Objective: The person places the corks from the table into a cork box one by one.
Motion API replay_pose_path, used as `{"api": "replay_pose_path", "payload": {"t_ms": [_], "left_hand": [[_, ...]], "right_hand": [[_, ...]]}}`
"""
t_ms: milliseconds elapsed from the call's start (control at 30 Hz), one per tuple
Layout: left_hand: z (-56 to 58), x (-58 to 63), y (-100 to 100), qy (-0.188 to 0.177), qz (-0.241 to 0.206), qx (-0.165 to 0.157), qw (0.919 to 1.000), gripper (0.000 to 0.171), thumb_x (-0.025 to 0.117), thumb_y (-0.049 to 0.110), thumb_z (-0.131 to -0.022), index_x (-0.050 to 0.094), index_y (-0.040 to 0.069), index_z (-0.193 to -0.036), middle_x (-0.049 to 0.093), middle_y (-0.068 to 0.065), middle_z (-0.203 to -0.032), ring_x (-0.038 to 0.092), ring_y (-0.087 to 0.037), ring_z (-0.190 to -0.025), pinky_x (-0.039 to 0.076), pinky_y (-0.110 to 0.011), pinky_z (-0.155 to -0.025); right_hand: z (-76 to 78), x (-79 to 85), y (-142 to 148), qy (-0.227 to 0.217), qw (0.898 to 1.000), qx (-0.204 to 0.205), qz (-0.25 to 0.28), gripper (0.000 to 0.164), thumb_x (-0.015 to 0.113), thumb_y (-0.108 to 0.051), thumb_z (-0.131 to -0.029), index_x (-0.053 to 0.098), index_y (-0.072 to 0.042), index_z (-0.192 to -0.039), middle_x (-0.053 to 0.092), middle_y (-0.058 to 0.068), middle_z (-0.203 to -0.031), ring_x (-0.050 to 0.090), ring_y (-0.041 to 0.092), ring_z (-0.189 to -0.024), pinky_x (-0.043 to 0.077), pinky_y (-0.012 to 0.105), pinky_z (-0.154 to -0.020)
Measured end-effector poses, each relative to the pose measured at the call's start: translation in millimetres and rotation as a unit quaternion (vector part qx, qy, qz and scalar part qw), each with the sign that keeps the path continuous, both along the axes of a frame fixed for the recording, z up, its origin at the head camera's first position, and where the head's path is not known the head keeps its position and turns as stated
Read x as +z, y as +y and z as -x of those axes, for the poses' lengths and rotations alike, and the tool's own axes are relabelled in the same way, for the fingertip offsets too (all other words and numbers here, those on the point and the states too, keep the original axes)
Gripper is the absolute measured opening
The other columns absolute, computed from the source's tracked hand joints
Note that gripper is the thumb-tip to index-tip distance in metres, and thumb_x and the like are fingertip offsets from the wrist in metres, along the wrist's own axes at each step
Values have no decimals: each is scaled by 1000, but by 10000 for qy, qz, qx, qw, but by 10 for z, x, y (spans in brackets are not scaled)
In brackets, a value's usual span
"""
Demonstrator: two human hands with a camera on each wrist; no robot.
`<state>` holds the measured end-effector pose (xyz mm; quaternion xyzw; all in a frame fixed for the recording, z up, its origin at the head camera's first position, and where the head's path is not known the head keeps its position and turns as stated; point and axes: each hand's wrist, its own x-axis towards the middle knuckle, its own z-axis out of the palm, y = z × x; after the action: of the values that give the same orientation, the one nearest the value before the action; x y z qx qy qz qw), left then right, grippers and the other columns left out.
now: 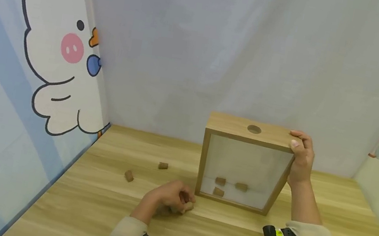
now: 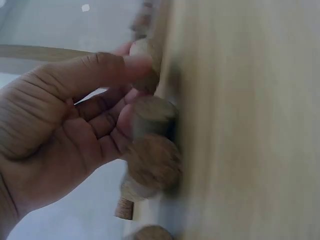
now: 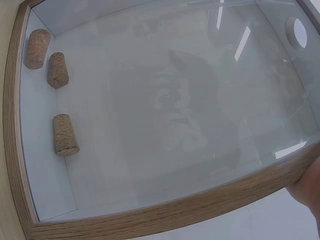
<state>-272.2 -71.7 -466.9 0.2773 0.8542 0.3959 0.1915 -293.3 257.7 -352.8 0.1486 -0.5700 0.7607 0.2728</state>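
Observation:
My left hand [image 1: 170, 195] pinches a cork stopper [image 1: 189, 206] between thumb and fingers, low over the table in front of the box's left side. Beneath that hand, several more corks [image 2: 154, 161] lie on the table in the left wrist view, partly hidden by the hand in the head view. With my right hand [image 1: 302, 158] I hold the top right corner of an upright wooden box [image 1: 227, 125] with a clear front. A round hole [image 1: 254, 129] opens in its top. Three corks [image 3: 65, 135] lie inside along the bottom.
Left of the box, two loose corks, one nearer [image 1: 129, 175] and one farther back [image 1: 163, 166], lie on the wood-grain table [image 1: 100, 203]. A pale curtain [image 1: 169, 56] hangs behind the table, and a cartoon-printed sheet [image 1: 55, 20] borders its left side.

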Motion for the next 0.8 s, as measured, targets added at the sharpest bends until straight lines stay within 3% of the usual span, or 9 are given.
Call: {"api": "replay_pose_path", "payload": {"t_ms": [267,467,633,800], "left_hand": [[-42,97,-14,102,-369,128,9992,35,71,-13,-68,69,4,-99,62,1,-88,58,-16,-81,48,-25,-70],[-168,263,-16,-60,-716,214,9972,36,70,-10,-72,67,6,-104,59,-1,-94,59,-17,-84,50,-27,-72],[-203,461,50,-229,-798,-60,9965,35,69,-11,-73,65,5,-104,59,-1,-94,59,-15,-83,50,-27,-71],[-165,689,183,-243,-984,-457,9938,33,68,-10,-76,63,3,-106,59,-1,-96,59,-14,-83,51,-26,-72]], "right_hand": [[-11,-4,-10,-47,10000,-61,-39,21,48,-19,-86,60,-17,-104,46,9,-108,43,21,-89,37,32,-70],[-56,-35,-8,-150,9998,-19,-104,21,47,-19,-87,59,-17,-104,44,8,-109,42,20,-90,37,31,-72],[-60,-23,-14,-96,9999,-13,-71,21,47,-19,-87,60,-16,-104,44,8,-108,43,20,-90,37,31,-71],[-48,7,2,-123,9999,-15,-106,22,47,-19,-87,60,-17,-104,45,8,-108,43,21,-90,37,31,-71]]}}
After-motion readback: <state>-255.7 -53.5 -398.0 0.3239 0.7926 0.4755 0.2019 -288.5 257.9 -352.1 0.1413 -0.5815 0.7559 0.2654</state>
